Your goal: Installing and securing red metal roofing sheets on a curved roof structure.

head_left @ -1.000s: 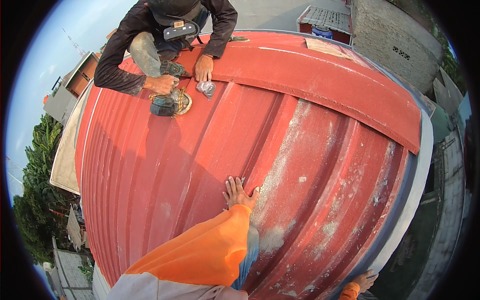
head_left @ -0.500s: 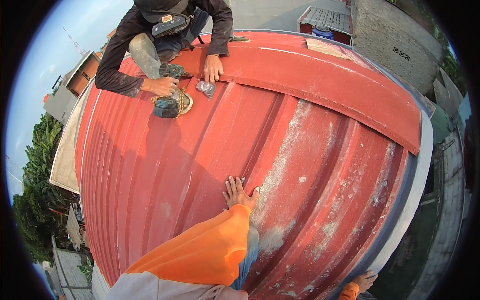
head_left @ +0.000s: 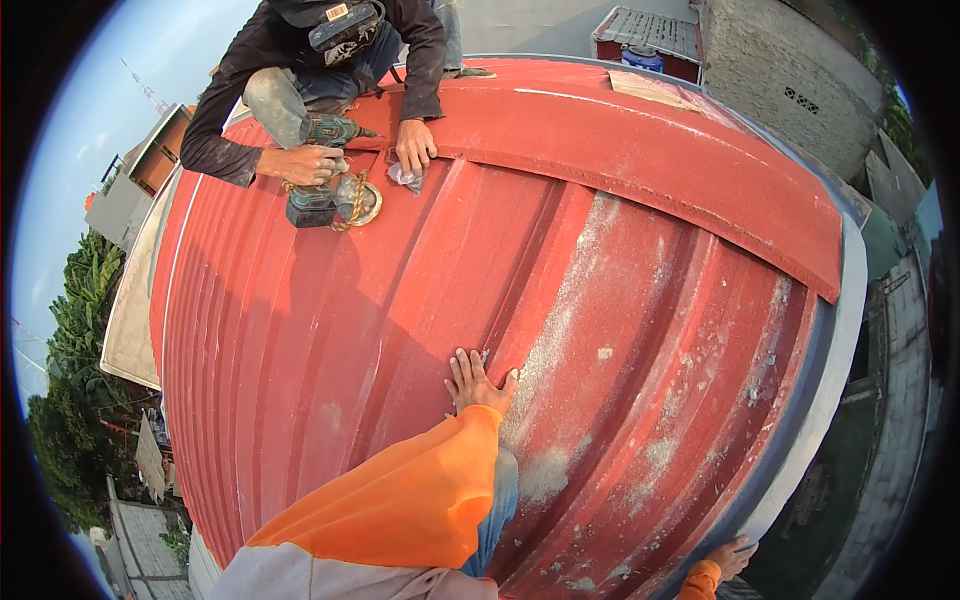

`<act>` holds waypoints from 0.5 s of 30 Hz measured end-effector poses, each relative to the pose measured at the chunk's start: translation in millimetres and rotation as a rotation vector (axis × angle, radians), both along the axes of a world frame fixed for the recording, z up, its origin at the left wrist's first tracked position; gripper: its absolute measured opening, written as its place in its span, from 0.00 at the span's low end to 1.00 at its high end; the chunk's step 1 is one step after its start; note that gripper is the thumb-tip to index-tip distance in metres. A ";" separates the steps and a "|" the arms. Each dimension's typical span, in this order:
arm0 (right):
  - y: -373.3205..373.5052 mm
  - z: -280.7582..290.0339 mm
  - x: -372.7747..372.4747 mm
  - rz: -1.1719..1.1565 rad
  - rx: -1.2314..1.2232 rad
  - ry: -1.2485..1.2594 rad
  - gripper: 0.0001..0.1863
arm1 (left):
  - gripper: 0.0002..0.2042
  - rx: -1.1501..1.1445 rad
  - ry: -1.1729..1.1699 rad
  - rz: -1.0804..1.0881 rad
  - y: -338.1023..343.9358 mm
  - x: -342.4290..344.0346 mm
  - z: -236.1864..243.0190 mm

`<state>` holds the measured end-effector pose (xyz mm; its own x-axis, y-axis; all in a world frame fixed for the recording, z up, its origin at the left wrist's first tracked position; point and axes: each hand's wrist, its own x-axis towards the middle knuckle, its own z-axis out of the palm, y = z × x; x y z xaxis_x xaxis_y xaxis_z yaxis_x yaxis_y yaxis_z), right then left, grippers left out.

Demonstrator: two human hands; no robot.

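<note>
My left hand lies on the ribbed red metal roof sheet, fingers spread and pressed flat, holding nothing. Down at the lower right, my right hand rests at the pale roof edge with its fingers bent. Something thin and dark shows by its fingertips, too small to name. Across the sheet, a crouching person grips a cordless drill in one hand. That person's other hand sits by the red ridge cap, over a small clear plastic bag.
Beside the drill lies a yellow rope with a round pale piece. Grey dusty patches mark the sheet near my knee. Past the right edge the roof drops toward a lower grey wall. Trees and houses stand at the left.
The other person's drill has swung up and left, its bit now pointing right toward the ridge cap. Their other hand has shifted slightly left and down over the bag. My hands stay put.
</note>
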<state>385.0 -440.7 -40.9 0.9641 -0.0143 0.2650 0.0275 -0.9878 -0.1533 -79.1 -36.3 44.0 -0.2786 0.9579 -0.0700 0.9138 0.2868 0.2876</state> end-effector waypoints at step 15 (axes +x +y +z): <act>15.0 20.3 -13.5 -0.007 0.046 0.050 0.32 | 0.46 0.015 0.005 -0.001 -0.5 -1.4 1.2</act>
<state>371.4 -425.7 -20.6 0.9761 -0.0322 0.2149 0.0116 -0.9798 -0.1998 -80.6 -36.8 45.2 -0.2775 0.9592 -0.0540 0.9155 0.2810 0.2879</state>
